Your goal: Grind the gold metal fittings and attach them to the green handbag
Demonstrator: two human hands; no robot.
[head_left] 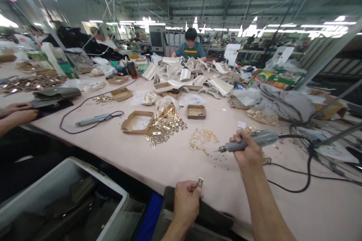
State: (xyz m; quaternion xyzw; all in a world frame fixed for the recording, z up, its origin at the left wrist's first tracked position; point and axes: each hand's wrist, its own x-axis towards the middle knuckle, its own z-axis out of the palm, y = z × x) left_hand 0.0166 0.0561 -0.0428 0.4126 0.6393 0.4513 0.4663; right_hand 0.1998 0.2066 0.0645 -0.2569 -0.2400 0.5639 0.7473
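My left hand (186, 199) pinches a small gold metal plate (200, 182) with a slot in it, held upright at the table's front edge. Beneath that hand lies a dark olive bag-like piece (210, 214), partly hidden by it. My right hand (249, 150) is wrapped round a grey electric screwdriver (254, 141), whose thin tip points left above the table. Just beyond the tip are scattered tiny gold screws (203, 138) and a few dark specks. A heap of gold metal plates (162, 130) spills from a plastic bag farther left.
A shallow cardboard box (126, 126) and a small brown tray (196, 116) stand near the heap. Another screwdriver (93, 119) lies left with its cord. A white bin (113, 180) holds dark pieces. Beige pieces (185, 73) pile up before a co-worker (190, 51). Another person's hands (19, 113) are at left.
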